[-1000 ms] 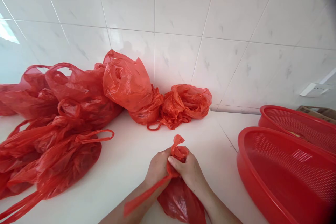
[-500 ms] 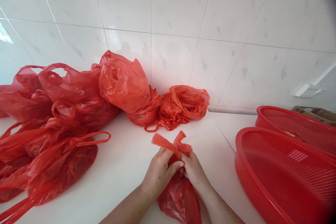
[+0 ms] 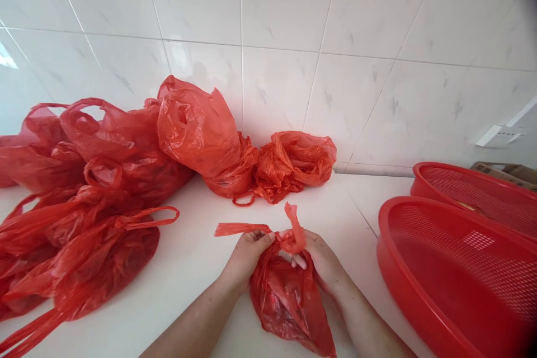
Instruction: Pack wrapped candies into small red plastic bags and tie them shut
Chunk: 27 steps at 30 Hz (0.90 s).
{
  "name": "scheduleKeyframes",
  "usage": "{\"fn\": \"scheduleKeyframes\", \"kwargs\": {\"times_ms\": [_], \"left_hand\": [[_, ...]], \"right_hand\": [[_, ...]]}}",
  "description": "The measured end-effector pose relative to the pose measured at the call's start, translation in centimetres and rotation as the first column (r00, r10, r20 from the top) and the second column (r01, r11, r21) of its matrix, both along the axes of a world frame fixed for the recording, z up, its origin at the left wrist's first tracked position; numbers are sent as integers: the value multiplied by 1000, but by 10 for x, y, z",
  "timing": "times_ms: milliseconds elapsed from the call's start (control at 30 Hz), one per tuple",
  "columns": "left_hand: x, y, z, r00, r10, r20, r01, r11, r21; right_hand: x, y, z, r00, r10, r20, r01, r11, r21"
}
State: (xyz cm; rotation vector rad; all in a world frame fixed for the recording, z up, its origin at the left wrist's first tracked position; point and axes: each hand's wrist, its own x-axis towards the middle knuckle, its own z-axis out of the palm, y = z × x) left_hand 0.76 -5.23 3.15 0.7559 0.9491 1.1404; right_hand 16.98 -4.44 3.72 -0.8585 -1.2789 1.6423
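A red plastic bag (image 3: pixel 289 305) with something dark and shiny inside rests on the white counter between my hands. Its top is gathered, with two twisted strips sticking out, one to the left and one upward. My left hand (image 3: pixel 245 254) pinches the left strip between thumb and fingers. On the other side, my right hand (image 3: pixel 321 257) grips the gathered neck near a loop; some of its fingers are hidden behind the plastic. The bag's contents cannot be made out through the film.
Several filled red bags (image 3: pixel 104 268) crowd the left of the white counter (image 3: pixel 201 291). Crumpled red bags (image 3: pixel 293 162) lie against the tiled wall (image 3: pixel 281 22). Two red perforated baskets (image 3: pixel 419 268) stand at the right, with a cardboard box (image 3: pixel 507 173) behind. A socket (image 3: pixel 499 135) is on the wall.
My hands have moved apart, drawing the bag's two strips away from each other. The left strip now stretches further left, and an opening shows below the gathered neck.
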Motion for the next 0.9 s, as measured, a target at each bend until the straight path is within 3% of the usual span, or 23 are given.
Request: {"fn": "scheduleKeyframes", "kwargs": {"times_ms": [133, 267, 467, 600, 700, 800, 900], "left_hand": [[0, 2, -1, 998, 56, 42, -54, 997, -55], [-1, 2, 0, 994, 61, 86, -62, 998, 5], [-4, -4, 5, 999, -47, 19, 41, 970, 241], [1, -7, 2, 989, -53, -141, 110, 896, 431], [3, -7, -6, 939, 30, -344, 174, 819, 547], [1, -5, -14, 849, 188, -494, 212, 734, 645], [-4, -3, -16, 736, 354, -577, 252, 648, 719]], "right_hand": [[1, -3, 3, 995, 4, 100, -5, 1000, 8], [-4, -4, 1, 977, -64, 204, 49, 996, 78], [-9, 0, -7, 882, -295, 368, 218, 947, 237], [-4, 6, -9, 815, -421, 398, 325, 901, 287], [1, 7, -7, 889, -333, 313, 286, 940, 185], [6, 7, -5, 985, -163, 62, 163, 987, 7], [12, 10, -4, 965, -175, -194, 156, 981, -112]]}}
